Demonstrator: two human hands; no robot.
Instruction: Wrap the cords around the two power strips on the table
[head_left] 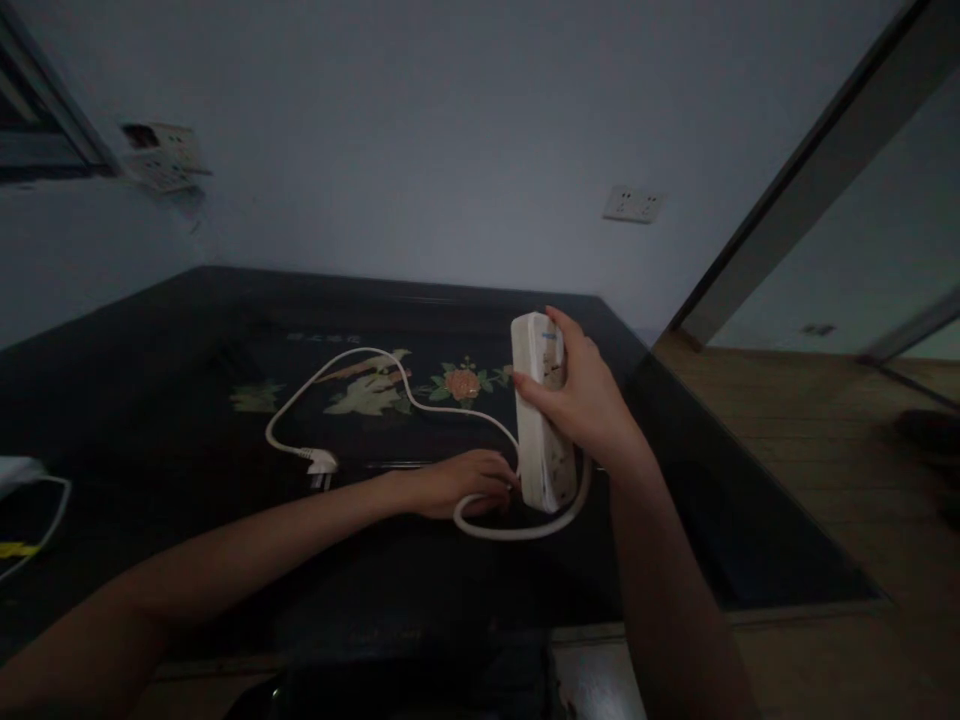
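Note:
My right hand (596,400) grips a white power strip (534,440) by its upper part, with the thumb on the near side and fingers over the far edge. The strip is tilted up on the dark table, its sockets turned to the right. A white cord (442,408) loops round its lower end. My left hand (469,478) is closed on the cord beside the strip's lower left side. From there the cord curves left across the table to its plug (321,462), whose prongs point toward me.
The black table (360,590) bears a painted flower and bird pattern. A white object with a cable (64,500) lies at the left edge. Wall sockets (634,204) are on the back wall, with more outlets (180,148) at the left corner. Wooden floor (780,450) lies to the right.

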